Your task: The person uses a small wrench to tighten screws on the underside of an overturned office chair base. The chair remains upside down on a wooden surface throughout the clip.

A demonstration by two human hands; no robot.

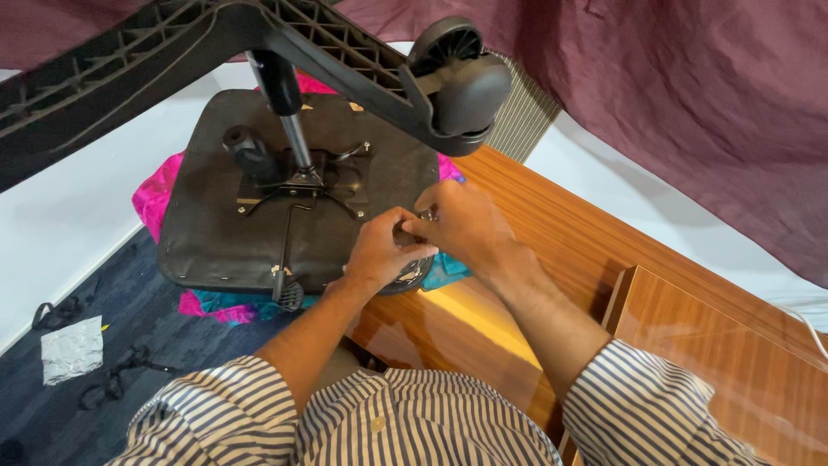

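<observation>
Both hands' grip, left hand (379,250) and right hand (461,220), meets on the seat underside (216,233) edge.

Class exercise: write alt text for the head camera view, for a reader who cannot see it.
Two hands, left hand and right hand, meet at the edge of an upturned office chair seat lying on a wooden desk; its wheeled base juts toward the camera.

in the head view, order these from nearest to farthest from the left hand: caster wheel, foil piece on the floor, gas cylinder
1. Gas cylinder, just up and left of the left hand, on the seat's underside.
2. Caster wheel, higher up, to the right.
3. Foil piece, far left on the floor.
</observation>
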